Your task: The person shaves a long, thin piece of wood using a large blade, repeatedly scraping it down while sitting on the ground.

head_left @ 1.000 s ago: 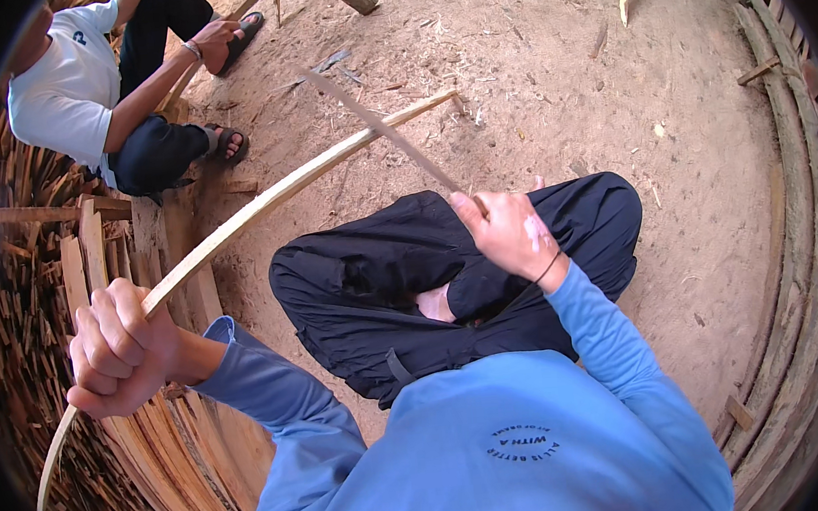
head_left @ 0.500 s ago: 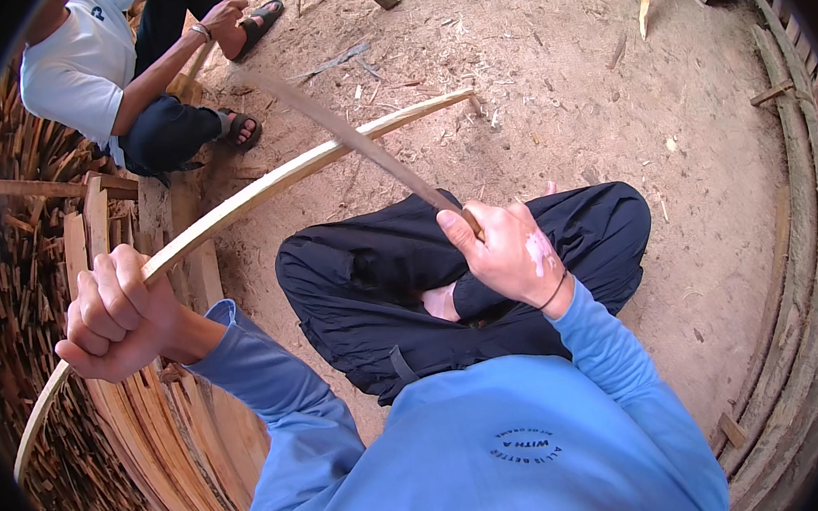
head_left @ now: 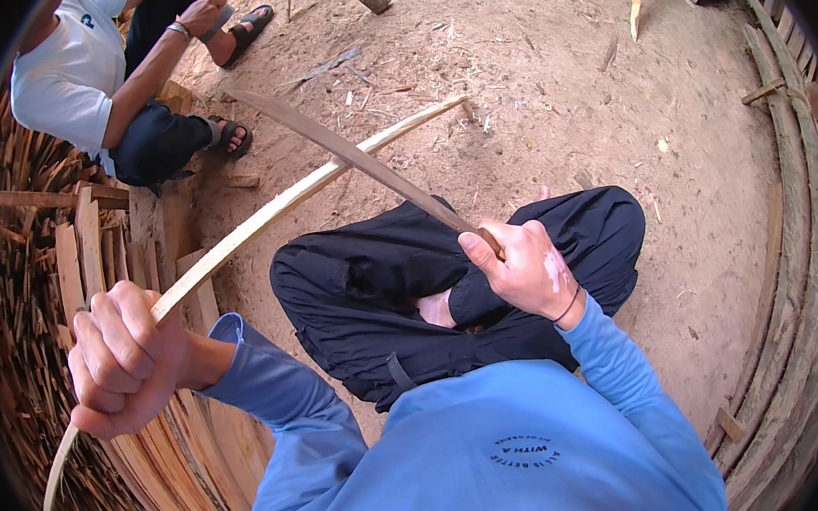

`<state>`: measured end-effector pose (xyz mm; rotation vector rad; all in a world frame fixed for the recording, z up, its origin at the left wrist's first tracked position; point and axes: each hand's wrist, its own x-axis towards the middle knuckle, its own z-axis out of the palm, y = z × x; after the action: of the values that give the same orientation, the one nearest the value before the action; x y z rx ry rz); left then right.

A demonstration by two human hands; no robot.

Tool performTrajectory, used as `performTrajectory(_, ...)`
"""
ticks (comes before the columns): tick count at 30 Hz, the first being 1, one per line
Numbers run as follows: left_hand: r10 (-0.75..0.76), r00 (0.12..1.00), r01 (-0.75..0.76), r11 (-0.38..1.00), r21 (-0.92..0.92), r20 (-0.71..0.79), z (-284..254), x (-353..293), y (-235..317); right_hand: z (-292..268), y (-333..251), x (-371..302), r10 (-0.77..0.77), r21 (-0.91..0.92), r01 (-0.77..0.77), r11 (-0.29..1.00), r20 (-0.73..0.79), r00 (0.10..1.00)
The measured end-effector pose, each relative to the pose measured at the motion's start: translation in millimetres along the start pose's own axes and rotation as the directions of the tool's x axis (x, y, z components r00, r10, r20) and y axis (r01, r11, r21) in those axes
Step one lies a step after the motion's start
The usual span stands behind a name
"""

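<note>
We are gripping the long wooden strip [head_left: 262, 219] in our closed left hand [head_left: 124, 360], near its lower end, while our right hand [head_left: 521, 271] is clenching the long blade [head_left: 353, 154], which is crossing over the strip. The strip is looking light, springy and splintery.

Blue long-sleeved shirt [head_left: 502, 459], small dark round print; black trousers [head_left: 383, 286]; thin dark wristband [head_left: 570, 305].

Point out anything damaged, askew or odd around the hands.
Nothing looks damaged. The long wooden strip in the left hand is bowed, and the right hand's blade crosses it. Wood shavings litter the dirt floor.
</note>
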<state>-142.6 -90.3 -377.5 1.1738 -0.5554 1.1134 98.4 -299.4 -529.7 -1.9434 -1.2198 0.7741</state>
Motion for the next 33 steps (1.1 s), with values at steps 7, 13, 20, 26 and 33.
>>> performTrajectory(7, -0.023, 0.999, 0.023, 1.0, -0.002, -0.038, -14.9, 4.5, 3.2, 8.7, 5.0, 10.2, -0.011, 0.009, 0.011, 1.0, -0.054, 0.998)
performTrajectory(13, -0.008, 1.0, 0.008, 1.0, -0.007, -0.003, -7.7, 3.8, 0.5, 18.9, 5.4, 6.5, 0.01, -0.002, -0.011, 1.0, -0.097, 0.995)
performTrajectory(20, -0.016, 0.998, 0.019, 0.999, 0.041, -0.065, -15.8, 1.1, 7.8, 4.8, -14.4, 6.0, -0.095, -0.097, 0.089, 0.991, -0.062, 0.994)
performTrajectory(26, -0.017, 0.996, 0.02, 0.999, 0.037, -0.084, -14.5, 0.9, 5.8, 7.6, 22.2, 27.9, 0.017, -0.02, -0.018, 1.0, -0.054, 0.998)
performTrajectory(33, -0.022, 0.998, 0.024, 0.999, 0.027, -0.065, -9.5, -0.8, 5.1, -0.7, -6.7, 9.9, -0.088, -0.04, 0.088, 0.995, -0.004, 0.996)
